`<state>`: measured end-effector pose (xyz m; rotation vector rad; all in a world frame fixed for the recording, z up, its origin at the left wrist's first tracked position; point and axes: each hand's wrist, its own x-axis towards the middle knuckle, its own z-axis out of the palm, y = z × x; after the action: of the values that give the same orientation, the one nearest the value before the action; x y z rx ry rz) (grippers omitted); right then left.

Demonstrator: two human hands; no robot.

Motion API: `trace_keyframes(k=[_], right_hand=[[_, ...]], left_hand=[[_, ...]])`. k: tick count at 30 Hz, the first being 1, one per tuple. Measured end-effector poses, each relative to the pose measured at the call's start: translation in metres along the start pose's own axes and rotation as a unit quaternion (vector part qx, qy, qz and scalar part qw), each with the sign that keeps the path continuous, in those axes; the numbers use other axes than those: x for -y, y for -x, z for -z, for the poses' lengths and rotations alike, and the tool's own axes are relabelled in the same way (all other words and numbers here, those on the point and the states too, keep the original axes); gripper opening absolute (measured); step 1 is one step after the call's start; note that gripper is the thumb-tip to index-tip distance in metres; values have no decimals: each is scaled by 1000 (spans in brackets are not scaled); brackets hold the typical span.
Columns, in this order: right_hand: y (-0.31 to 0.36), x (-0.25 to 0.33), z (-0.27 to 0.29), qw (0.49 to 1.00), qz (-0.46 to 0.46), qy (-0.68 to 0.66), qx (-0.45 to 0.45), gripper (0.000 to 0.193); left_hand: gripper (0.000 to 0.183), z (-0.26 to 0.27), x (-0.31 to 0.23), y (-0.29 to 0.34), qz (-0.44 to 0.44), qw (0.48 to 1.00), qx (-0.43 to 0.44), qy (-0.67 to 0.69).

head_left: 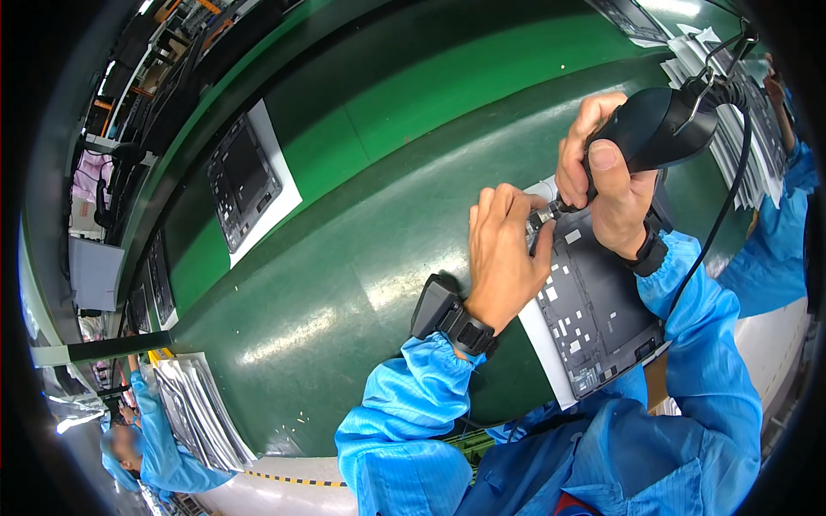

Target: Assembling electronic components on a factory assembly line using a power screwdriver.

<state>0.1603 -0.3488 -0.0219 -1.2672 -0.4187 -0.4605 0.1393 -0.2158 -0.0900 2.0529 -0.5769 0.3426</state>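
Over dark panel (602, 301): right hand (615, 202) grips driver (658, 129); left hand (506, 254) by tip (563, 207), hold unclear.

The hands (506, 262) partly hide the dark panel (615, 301), and the top edge cuts off another panel (630, 17).

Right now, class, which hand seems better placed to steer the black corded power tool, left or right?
Probably the right hand: it grips the black corded power tool. The left hand is near the tool's tip, by the dark device panel.
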Motion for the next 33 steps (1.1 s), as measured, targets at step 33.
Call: trace_keyframes(k=[33], right_hand=[[-37,51,125,986,59,118,-99,23]], left_hand=[[23,2,-18,-9,-14,999,5,-34]])
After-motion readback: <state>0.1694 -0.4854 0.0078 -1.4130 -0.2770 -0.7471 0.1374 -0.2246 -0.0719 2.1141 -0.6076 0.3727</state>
